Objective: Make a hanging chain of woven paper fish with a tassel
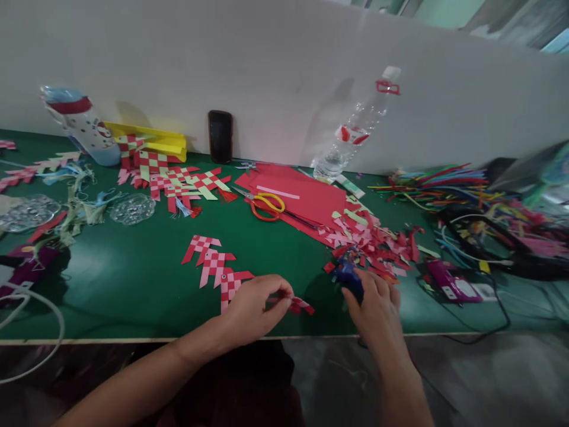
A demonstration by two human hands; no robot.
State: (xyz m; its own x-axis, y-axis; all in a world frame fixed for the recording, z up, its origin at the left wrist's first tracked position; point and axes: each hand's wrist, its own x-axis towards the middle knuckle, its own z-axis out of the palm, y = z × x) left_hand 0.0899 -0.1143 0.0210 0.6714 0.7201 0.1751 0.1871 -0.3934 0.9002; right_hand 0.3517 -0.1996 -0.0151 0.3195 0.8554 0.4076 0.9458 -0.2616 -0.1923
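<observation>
My left hand pinches a small folded red-and-pink paper piece just above the front of the green table. In my right hand is a blue glue gun; its nozzle is hard to make out against the paper scraps behind it. To the left of my left hand, woven red-and-pink paper fish lie in a slanting row, and the nearest one is partly covered by that hand. Scissors with yellow and orange handles rest on red paper sheets.
Paper scraps lie beyond my right hand. A plastic bottle, phone and drinking cup stand along the wall. More woven fish lie at back left. Right are colourful strips, a purple power strip and cords.
</observation>
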